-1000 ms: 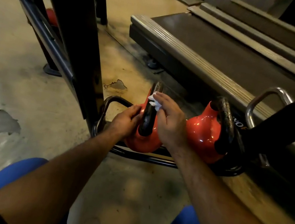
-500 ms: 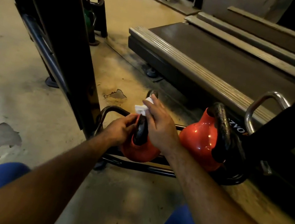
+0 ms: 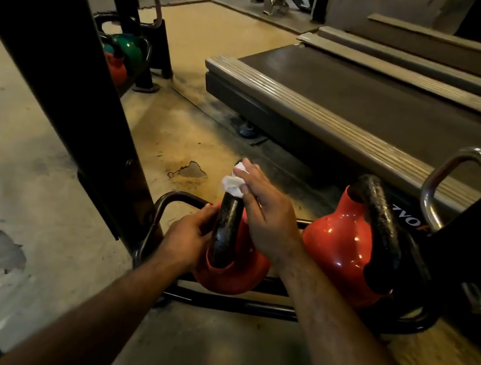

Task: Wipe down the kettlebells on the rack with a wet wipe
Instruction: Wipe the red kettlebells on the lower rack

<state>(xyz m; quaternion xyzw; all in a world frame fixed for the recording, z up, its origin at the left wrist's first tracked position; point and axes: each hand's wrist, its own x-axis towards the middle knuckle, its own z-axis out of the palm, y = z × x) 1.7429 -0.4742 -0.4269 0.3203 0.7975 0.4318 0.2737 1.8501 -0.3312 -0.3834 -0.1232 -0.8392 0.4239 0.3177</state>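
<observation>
Fingers [image 3: 252, 181] of right hand [image 3: 271, 219] pinch soft, crumpled wet wipe [image 3: 232, 185] atop black handle; left hand [image 3: 188, 237] cups heavy, rigid red kettlebell [image 3: 233, 272], seated on low rack [image 3: 231, 303]. Steady by the body.

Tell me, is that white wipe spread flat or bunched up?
Bunched up: the wet wipe is a crumpled wad under the right hand on the kettlebell handle.
</observation>
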